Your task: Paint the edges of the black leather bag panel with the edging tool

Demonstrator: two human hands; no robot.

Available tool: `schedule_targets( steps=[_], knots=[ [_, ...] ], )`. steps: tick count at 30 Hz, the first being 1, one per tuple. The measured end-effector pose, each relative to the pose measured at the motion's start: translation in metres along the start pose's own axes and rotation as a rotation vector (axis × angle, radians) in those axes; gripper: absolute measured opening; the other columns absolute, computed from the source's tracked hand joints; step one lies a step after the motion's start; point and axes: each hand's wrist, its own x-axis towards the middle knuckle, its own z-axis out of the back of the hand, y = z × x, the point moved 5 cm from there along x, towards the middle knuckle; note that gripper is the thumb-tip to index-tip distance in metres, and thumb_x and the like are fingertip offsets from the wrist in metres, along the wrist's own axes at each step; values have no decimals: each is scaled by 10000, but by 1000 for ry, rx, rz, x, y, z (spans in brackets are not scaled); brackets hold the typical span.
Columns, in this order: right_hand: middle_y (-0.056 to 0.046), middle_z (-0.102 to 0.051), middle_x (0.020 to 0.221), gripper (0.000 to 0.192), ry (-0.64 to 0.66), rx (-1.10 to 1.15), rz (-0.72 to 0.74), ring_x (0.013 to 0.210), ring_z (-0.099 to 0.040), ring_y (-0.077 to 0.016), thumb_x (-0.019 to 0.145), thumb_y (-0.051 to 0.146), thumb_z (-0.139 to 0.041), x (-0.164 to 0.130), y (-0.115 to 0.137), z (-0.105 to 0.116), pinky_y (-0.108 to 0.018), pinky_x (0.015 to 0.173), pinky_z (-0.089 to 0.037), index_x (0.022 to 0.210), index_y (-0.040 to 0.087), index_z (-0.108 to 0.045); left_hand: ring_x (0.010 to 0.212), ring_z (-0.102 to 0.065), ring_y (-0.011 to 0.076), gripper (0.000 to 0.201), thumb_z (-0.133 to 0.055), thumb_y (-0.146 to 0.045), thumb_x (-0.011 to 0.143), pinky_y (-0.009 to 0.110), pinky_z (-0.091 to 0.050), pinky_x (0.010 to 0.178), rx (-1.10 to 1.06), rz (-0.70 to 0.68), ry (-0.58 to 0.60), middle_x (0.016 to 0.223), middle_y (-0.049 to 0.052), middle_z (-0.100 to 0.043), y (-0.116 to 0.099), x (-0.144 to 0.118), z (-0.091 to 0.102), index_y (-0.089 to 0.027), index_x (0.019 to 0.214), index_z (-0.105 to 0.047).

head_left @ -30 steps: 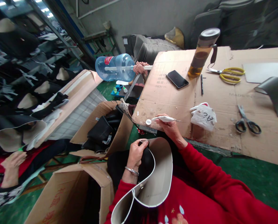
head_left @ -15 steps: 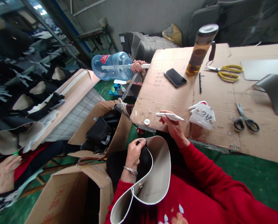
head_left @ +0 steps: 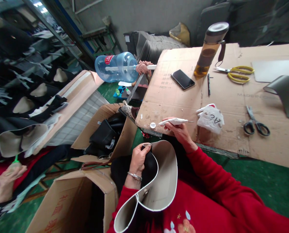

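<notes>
My left hand (head_left: 140, 158) is closed on the upper edge of a leather bag piece (head_left: 164, 176), black outside with a beige inner face and curled into loops over my lap. My right hand (head_left: 179, 131), at the near edge of the table, pinches a slim white tool (head_left: 175, 121) that looks wrapped and has a thin metal pin at its right end. The tool's left end is just right of a small round white cap (head_left: 153, 125) on the table corner. Whether its tip touches the cap I cannot tell.
On the cardboard-covered table (head_left: 173, 100) lie a phone (head_left: 182, 79), yellow-handled scissors (head_left: 241, 73), black scissors (head_left: 255, 123) and a crumpled plastic bag (head_left: 210, 119). A drink bottle (head_left: 209, 50) stands behind. Cardboard boxes (head_left: 69, 194) sit at left, near a co-worker's hand (head_left: 10, 178).
My right hand has turned the white tool, and its left end has come down towards the cap. My left hand holds the leather piece as before. The co-worker's hand has shifted slightly right.
</notes>
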Motion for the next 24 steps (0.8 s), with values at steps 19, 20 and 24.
schedule_targets(
  steps=[19, 20, 24],
  knots=[
    [-89, -749, 847, 389, 438, 149, -202, 758, -685, -208, 787, 476, -887, -6, -5, -10, -290, 723, -566, 888, 113, -788, 705, -678, 167, 437, -982, -379, 518, 272, -525, 721, -39, 53, 97, 779, 46, -767, -15, -2, -6, -133, 823, -790],
    [-89, -748, 848, 386, 443, 154, -202, 759, -685, -205, 790, 469, -887, -7, -5, -10, -284, 724, -564, 892, 109, -789, 702, -678, 165, 437, -983, -375, 519, 269, -524, 718, -42, 54, 94, 778, 44, -767, -15, -2, -5, -133, 827, -789],
    [-89, -748, 852, 373, 464, 153, -208, 762, -683, -198, 805, 452, -884, -7, -7, -11, -272, 727, -559, 907, 106, -790, 697, -678, 160, 452, -987, -373, 517, 263, -519, 708, -67, 75, 97, 776, 42, -766, -13, -1, -6, -135, 844, -784]
  ],
)
